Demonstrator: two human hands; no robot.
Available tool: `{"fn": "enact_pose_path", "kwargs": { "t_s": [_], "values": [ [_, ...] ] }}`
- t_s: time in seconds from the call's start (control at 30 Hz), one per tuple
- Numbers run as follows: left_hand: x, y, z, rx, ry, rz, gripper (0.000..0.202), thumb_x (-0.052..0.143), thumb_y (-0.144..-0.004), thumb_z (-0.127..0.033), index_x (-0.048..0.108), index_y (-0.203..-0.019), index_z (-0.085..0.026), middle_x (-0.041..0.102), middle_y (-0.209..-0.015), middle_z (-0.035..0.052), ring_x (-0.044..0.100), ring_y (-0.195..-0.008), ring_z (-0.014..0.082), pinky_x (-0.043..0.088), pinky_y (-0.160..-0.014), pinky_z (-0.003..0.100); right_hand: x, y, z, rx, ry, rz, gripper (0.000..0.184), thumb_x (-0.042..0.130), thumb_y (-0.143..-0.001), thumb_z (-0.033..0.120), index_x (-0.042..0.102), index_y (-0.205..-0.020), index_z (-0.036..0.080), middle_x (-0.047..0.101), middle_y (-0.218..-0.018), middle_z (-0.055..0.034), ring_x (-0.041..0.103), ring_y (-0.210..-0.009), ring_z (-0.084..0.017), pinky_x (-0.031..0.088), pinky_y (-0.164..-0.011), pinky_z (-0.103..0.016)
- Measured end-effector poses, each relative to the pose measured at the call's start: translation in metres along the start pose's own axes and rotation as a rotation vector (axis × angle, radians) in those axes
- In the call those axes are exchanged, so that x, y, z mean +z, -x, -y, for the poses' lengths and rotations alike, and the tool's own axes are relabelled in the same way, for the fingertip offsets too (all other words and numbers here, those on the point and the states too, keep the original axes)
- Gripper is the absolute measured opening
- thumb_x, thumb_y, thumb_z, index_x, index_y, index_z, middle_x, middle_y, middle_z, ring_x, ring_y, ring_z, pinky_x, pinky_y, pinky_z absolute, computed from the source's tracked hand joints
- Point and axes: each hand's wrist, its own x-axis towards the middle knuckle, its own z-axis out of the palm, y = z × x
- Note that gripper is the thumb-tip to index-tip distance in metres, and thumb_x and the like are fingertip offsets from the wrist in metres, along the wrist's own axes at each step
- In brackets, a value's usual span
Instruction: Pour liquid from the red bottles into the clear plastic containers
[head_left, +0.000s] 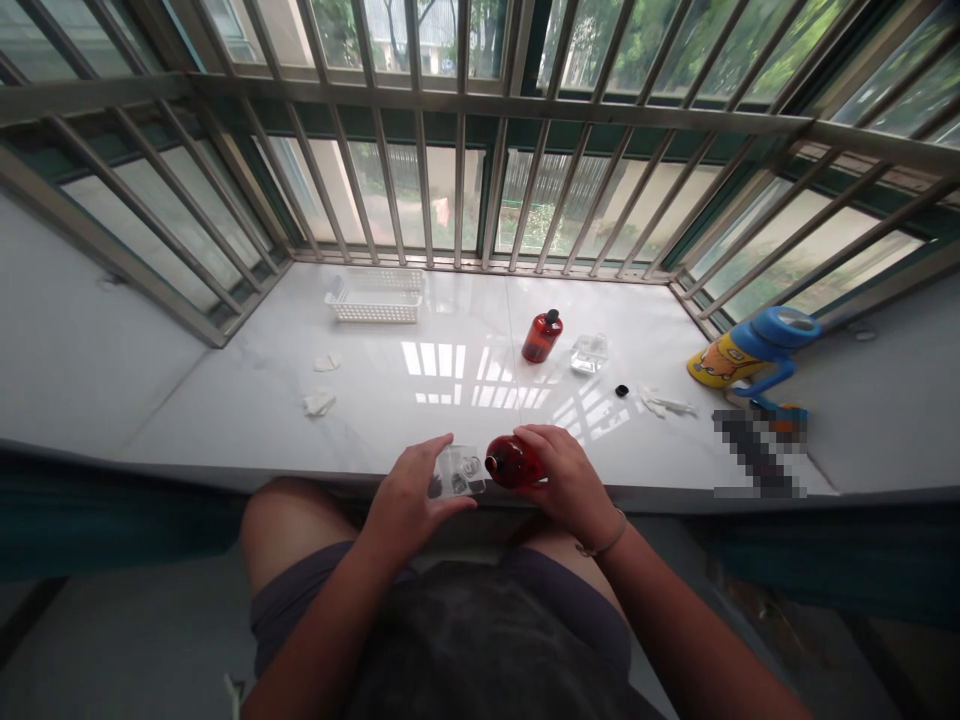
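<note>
My left hand (pixel 411 498) is closed around the side of a small clear plastic box (pixel 461 472) with compartments; small dark shapes show inside, too small to name. In my right hand (pixel 568 480) is a red see-through bottle (pixel 517 461), tilted so that its uncapped neck points left at the box. The bottle's mouth is close to the box's right edge; whether they touch I cannot tell. A small black cap (pixel 622 391) lies on the white ledge (pixel 465 400) beyond my right hand.
Farther back stand a second red bottle (pixel 542 337) with a black cap and another clear box (pixel 589 353). A white basket (pixel 377 298) sits near the window bars. Crumpled white tissues (pixel 320 403) lie left, more white pieces (pixel 667 403) right, beside a blue and yellow flask (pixel 750 347).
</note>
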Motion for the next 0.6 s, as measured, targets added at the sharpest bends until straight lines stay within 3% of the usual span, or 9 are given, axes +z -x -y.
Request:
{"fn": "enact_pose_path", "kwargs": {
  "t_s": [0.27,0.6],
  "values": [
    [0.004,-0.003,-0.007,0.070,-0.042,-0.008,0.093,0.100,-0.074,-0.030,0.051,-0.153,-0.032,0.071,-0.140,0.0091,0.070,-0.128,0.0340,0.062,-0.108,0.052,-0.009,-0.006,0.003,-0.046,0.109,0.052,0.073,0.084,-0.085,0.022,0.055,-0.151,0.028,0.068,-0.137,-0.0131,0.063,-0.123,-0.036,0.053,-0.107,-0.057],
    [0.010,-0.001,-0.003,0.030,0.045,0.020,0.092,0.097,-0.078,-0.029,0.047,-0.155,-0.035,0.066,-0.145,0.0087,0.065,-0.134,0.0338,0.062,-0.110,0.054,-0.021,-0.014,0.006,-0.081,0.169,0.093,0.069,0.083,-0.085,0.017,0.058,-0.149,0.026,0.067,-0.137,-0.0129,0.061,-0.123,-0.034,0.051,-0.108,-0.054]
  ]
}}
